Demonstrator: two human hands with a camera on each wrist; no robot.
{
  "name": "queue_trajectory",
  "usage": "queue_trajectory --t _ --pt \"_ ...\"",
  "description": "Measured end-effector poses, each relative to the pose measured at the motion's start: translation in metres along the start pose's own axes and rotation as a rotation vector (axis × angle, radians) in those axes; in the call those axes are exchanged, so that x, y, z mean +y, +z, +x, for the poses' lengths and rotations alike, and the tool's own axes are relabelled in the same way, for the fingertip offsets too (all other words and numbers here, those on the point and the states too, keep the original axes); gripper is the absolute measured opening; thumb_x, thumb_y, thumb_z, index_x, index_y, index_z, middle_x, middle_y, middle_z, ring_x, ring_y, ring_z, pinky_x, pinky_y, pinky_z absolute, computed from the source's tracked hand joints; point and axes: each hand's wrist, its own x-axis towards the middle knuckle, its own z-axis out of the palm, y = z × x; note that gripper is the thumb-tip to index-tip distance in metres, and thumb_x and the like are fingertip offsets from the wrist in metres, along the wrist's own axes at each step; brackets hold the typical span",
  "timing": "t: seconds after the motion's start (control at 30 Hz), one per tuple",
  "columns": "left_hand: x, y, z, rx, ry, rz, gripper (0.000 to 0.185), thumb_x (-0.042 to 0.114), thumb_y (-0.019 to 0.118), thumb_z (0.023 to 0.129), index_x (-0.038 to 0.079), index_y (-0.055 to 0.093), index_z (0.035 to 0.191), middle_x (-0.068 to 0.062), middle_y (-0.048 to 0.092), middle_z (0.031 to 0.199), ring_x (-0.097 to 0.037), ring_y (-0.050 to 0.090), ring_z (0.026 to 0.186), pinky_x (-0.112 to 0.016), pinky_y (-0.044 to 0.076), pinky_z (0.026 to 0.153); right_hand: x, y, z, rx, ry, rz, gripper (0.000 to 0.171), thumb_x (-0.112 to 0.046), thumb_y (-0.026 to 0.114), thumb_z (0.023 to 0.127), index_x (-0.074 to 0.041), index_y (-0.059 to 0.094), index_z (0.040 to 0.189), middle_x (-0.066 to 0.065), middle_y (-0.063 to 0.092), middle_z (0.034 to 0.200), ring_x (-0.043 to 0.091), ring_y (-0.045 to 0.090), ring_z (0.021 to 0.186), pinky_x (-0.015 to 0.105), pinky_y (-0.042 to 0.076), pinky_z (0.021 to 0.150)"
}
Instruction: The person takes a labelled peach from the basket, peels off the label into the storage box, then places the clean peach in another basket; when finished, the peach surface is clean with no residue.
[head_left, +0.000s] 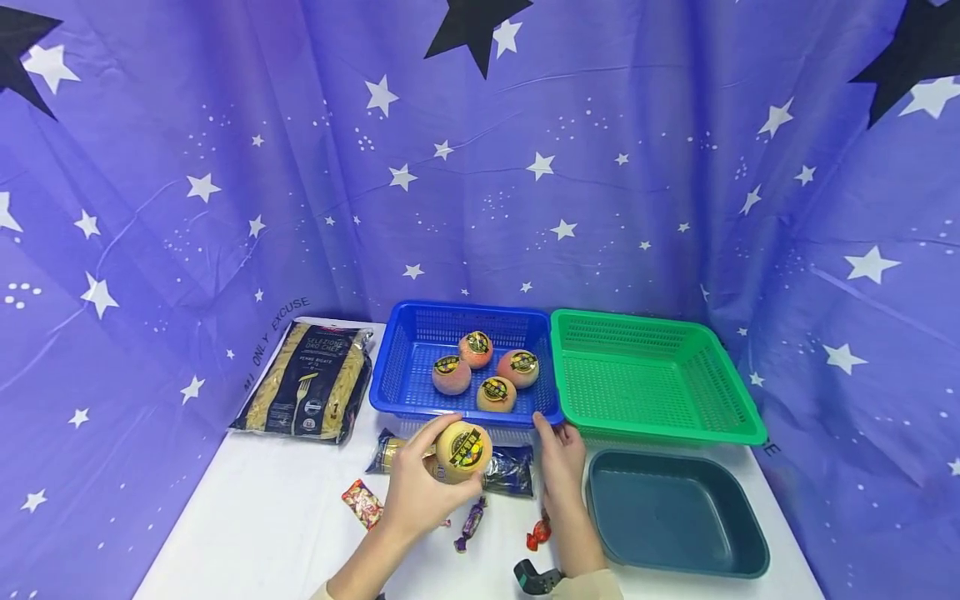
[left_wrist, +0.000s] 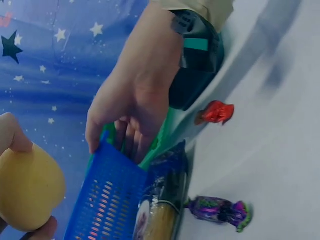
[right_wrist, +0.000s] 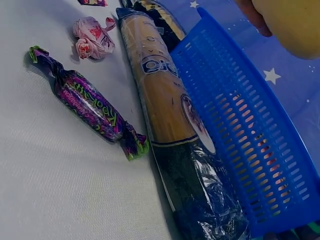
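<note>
Gripping yellow ball [head_left: 465,446] in left hand [head_left: 426,492] with wide-curled fingers
Narrowly pinching blue basket [head_left: 435,321] along bench's [head_left: 262,517] far edge with right hand [head_left: 562,458] — presumably steadying.

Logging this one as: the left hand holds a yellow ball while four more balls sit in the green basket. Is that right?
Not quite: the basket is wrong. The head view shows the left hand holding a yellow ball while four more balls sit in the blue basket.
</note>
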Motion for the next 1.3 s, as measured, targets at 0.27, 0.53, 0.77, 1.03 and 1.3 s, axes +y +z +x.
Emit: queue_trajectory --t 0.27,0.53,0.77,1.03,1.3 --pt "0.0 -0.004 -0.009 0.011 -0.003 0.031 0.09 0.005 0.099 0.068 0.022 0.068 0.151 0.006 0.066 0.152 -0.02 0.068 0.126 -0.028 0.067 0.095 0.002 -0.002 -0.017 -0.014 -0.02 0.099 0.075 -0.034 0.067 0.111 0.004 0.036 0.168 0.026 0.043 0.173 0.033 0.046 0.16 0.042 0.039 0.136" --pt "0.004 -0.012 -0.012 -0.004 0.07 0.175 0.094 0.013 0.101 0.067 0.038 0.065 0.151 0.011 0.067 0.151 -0.017 0.068 0.134 -0.031 0.064 0.105 -0.009 -0.006 -0.06 -0.018 -0.16 0.108 0.042 -0.014 0.071 0.109 0.003 0.056 0.144 0.014 0.067 0.141 0.003 0.068 0.117 0.014 0.059 0.099" --pt "0.007 -0.014 -0.012 -0.031 0.125 0.275 0.098 0.019 0.102 0.066 0.04 0.06 0.153 0.018 0.068 0.147 -0.01 0.069 0.127 -0.036 0.064 0.104 -0.021 -0.005 -0.084 -0.231 -0.577 -0.269 0.029 -0.007 0.084 0.098 -0.008 0.076 0.126 0.008 0.074 0.129 0.009 0.067 0.125 0.021 0.059 0.105" --pt "0.007 -0.012 -0.011 -0.048 0.223 0.365 0.092 0.021 0.103 0.065 0.027 0.062 0.147 0.01 0.07 0.15 -0.014 0.068 0.13 -0.038 0.064 0.103 -0.028 0.001 -0.1 -0.359 -0.864 -0.526 0.049 -0.019 0.088 0.097 -0.02 0.072 0.143 -0.003 0.067 0.146 0.015 0.059 0.138 0.025 0.049 0.117" --pt "0.003 -0.012 -0.011 -0.053 0.222 0.418 0.091 0.027 0.103 0.067 0.03 0.061 0.147 0.014 0.068 0.149 -0.012 0.069 0.129 -0.037 0.064 0.102 -0.025 0.007 -0.101 -0.352 -0.937 -0.528 0.042 -0.011 0.09 0.093 -0.022 0.078 0.132 -0.003 0.072 0.137 0.017 0.06 0.128 0.021 0.051 0.11"
